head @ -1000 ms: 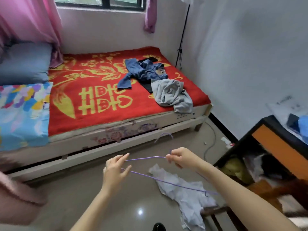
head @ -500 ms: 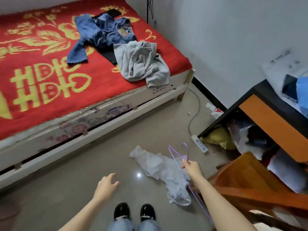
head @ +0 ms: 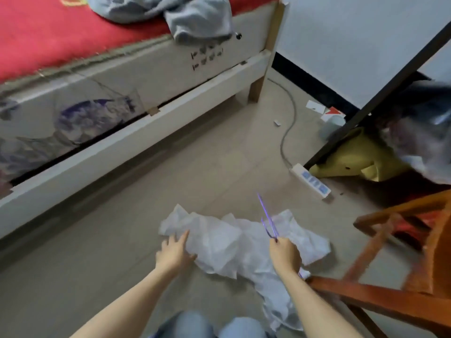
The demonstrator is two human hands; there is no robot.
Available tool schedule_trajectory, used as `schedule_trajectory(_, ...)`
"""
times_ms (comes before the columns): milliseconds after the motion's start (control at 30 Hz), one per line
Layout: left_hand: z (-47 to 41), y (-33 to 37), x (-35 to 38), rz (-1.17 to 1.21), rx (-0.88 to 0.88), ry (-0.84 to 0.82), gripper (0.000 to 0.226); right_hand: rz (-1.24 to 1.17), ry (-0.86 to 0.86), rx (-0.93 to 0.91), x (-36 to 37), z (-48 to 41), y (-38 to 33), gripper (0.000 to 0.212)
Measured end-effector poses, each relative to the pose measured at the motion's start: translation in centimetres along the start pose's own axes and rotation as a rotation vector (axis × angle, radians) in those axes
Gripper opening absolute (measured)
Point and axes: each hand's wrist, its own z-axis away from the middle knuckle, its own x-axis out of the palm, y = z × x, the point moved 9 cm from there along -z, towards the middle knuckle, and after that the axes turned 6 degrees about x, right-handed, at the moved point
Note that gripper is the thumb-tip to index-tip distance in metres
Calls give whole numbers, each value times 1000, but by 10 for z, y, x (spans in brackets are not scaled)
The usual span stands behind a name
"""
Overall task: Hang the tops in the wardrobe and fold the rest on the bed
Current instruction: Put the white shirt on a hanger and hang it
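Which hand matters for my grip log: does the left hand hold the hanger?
No, the right hand grips the hanger; the left hand touches the white garment on the floor with straight fingers.

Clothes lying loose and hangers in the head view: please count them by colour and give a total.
White: 1, the white garment on the floor, with the left hand at its edge.
Grey: 1, the grey garment at the edge of the bed.
Purple: 1, the hanger held in the right hand.
Total: 3
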Motion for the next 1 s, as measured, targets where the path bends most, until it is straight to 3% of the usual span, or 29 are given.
schedule_trajectory(167, -116, 12, 75, -230, 198, 2, 112, 311, 128, -261, 96, -67, -11, 16)
schedule_trajectory(233, -152, 13, 101, -307, 240, -8, 113, 367, 66, -314, 142, -100, 9, 46)
schedule_trajectory(300, -173, 11, 112, -325, 227, -2, 93, 465, 4, -300, 171, -119, 31, 61)
schedule_trajectory(333, -178, 12, 112, -345, 244, 41, 71, 527, -25, -276, 169, -116, 38, 60)
schedule_trajectory(400, -178, 19, 102, -374, 311, 187, 24, 560, 23, -197, 162, -123, 50, 32)
schedule_trajectory(467, -170, 23, 87, -263, 337, 266, 26, 571, 63, -259, 150, -124, 53, 23)
schedule_trajectory(667, -102, 39, -15, 325, 375, 436, 23, 279, 258, -387, 65, -86, 17, 12)
schedule_trajectory(700, -80, 41, -41, 381, 374, 467, 24, 250, 258, -416, 41, -69, 4, 19)
schedule_trajectory(833, 18, 44, -135, 588, 350, 490, 47, 14, 443, -403, -90, 8, -40, 24)
schedule_trajectory(933, 87, 44, -209, 711, 302, 558, 14, -251, 524, -348, -190, 50, -74, 25)
schedule_trajectory(1000, 135, 42, -265, 733, 288, 637, 14, -355, 596, -324, -255, 80, -105, 16)
